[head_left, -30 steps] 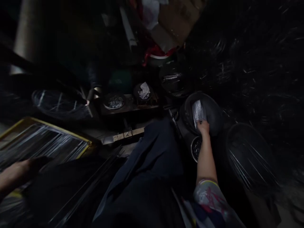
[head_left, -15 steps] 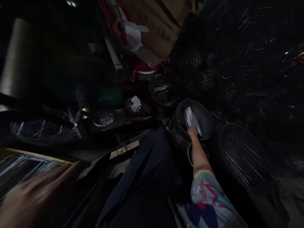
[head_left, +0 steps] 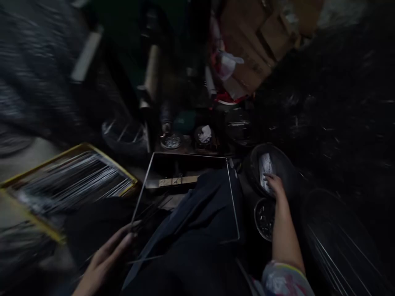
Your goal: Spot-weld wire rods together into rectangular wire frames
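My left hand is closed on a thin wire bent into a rectangular frame, which extends over my lap. The frame's near left part is hard to make out. My right hand reaches into a dark round basin. Its fingers are drawn together at a bundle of thin silvery metal pieces; the dimness hides what lies between the fingertips. Just below that basin stands a small bowl with small metal bits in it.
A yellow-edged tray of long metal wires lies to my left. Ahead are a dish of shiny small parts, a holder with crumpled white paper and cardboard. Another basin with long wires sits at right.
My left hand has come from beside the yellow-edged tray to my lap, and the wire frame now shows in it. My right hand stays at the metal bundle. The view has swung left.
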The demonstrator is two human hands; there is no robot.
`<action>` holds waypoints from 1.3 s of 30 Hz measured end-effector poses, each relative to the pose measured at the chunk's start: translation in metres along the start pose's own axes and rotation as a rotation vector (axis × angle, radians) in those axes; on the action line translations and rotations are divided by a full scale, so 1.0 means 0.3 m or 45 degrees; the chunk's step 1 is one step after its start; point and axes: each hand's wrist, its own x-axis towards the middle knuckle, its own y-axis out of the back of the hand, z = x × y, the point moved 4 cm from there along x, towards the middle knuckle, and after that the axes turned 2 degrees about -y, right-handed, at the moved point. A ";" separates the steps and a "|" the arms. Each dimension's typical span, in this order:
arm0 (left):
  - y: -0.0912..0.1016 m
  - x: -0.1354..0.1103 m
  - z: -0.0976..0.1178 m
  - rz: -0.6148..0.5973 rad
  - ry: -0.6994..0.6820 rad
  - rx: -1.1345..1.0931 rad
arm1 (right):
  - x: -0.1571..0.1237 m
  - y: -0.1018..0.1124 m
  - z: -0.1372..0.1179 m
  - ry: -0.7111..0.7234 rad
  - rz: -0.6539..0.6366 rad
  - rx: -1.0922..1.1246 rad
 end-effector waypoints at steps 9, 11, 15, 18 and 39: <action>0.089 -0.088 -0.145 -0.166 -0.062 -0.316 | -0.311 -0.035 -0.261 0.619 -0.339 0.155; 0.094 -0.118 -0.140 -0.154 -0.020 -0.480 | -0.402 -0.058 -0.354 0.724 -0.452 -0.009; 0.097 -0.146 -0.145 -0.019 -0.019 -0.629 | -0.569 -0.083 -0.506 0.884 -0.599 -0.150; 0.084 -0.133 -0.137 -0.040 -0.084 -0.649 | -0.681 -0.116 -0.584 1.068 -0.715 -0.215; 0.070 -0.074 -0.081 -0.292 -0.199 -0.579 | -0.835 -0.474 -0.668 1.418 -1.023 -0.592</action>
